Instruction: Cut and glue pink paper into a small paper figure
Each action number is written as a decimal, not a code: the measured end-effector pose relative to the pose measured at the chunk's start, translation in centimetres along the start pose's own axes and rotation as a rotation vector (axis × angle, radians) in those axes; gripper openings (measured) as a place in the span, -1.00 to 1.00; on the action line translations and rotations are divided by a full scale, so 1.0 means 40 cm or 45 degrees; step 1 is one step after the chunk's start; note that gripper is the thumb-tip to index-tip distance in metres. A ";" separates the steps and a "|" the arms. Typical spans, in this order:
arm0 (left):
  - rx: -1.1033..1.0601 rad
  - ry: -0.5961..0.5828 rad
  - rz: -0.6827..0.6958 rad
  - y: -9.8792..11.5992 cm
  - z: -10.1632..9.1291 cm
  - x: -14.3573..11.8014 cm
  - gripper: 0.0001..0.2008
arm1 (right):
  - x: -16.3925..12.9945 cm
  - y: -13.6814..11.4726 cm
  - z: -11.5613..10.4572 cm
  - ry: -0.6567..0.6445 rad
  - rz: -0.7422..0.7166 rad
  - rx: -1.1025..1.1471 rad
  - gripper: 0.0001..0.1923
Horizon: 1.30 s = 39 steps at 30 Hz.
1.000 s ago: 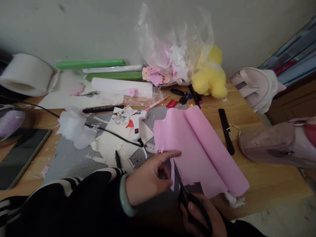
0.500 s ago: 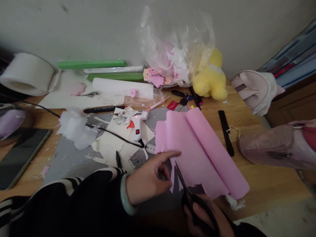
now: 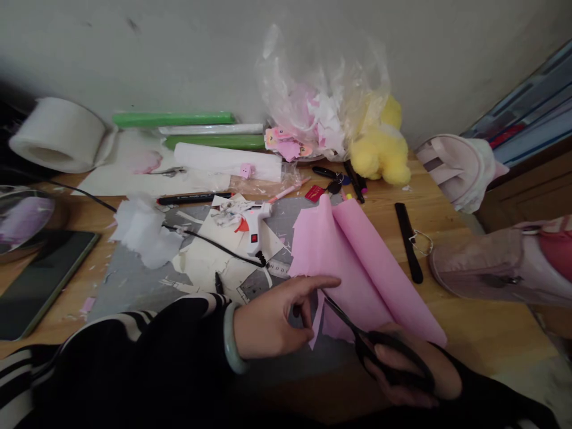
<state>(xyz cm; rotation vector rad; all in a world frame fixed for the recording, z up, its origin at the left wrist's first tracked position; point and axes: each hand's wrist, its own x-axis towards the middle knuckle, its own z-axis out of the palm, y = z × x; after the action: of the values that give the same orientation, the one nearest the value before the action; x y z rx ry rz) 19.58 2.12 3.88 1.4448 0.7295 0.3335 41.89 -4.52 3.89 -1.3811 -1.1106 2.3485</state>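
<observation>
Pink crepe paper [image 3: 313,232], partly unrolled from its roll [image 3: 379,256], lies in front of me with ragged near edges. My right hand [image 3: 411,363] grips black-handled scissors [image 3: 351,322], whose blades point up and left into the paper. Beside the blade tips, my left hand [image 3: 279,316] presses the paper at its edge, index finger stretched across it and the other fingers curled. A narrow pink strip [image 3: 316,328] hangs by those fingers. How firmly the left fingers pinch is partly hidden.
A white hot glue gun [image 3: 254,223] with a black cord lies on cream card left of the paper. Several wrapped rolls [image 3: 214,143], a yellow plush toy [image 3: 379,155] and a plastic bag stand along the wall. A black comb [image 3: 407,241] and pink boot [image 3: 482,265] are at right.
My right hand and the scissors have swung to the right, so the blades now slant more flatly. The paper's left part has lifted into a fold, and my left hand has shifted slightly right.
</observation>
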 end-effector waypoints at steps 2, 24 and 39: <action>0.052 -0.026 -0.001 0.005 -0.008 0.003 -0.26 | -0.001 0.000 -0.014 0.021 -0.002 0.005 -0.40; 0.105 -0.285 -0.098 0.025 -0.058 0.008 -0.25 | 0.002 -0.048 -0.032 0.246 0.136 -0.179 -0.48; 0.091 0.256 -0.054 0.034 -0.211 -0.226 -0.54 | 0.065 0.016 0.049 1.009 -0.377 -1.409 -0.66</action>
<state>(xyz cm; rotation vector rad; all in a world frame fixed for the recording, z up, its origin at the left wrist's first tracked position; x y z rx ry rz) 7.83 3.25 7.78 1.4740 0.9417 0.4279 39.00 -4.64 2.26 -1.9327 -2.1495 0.6984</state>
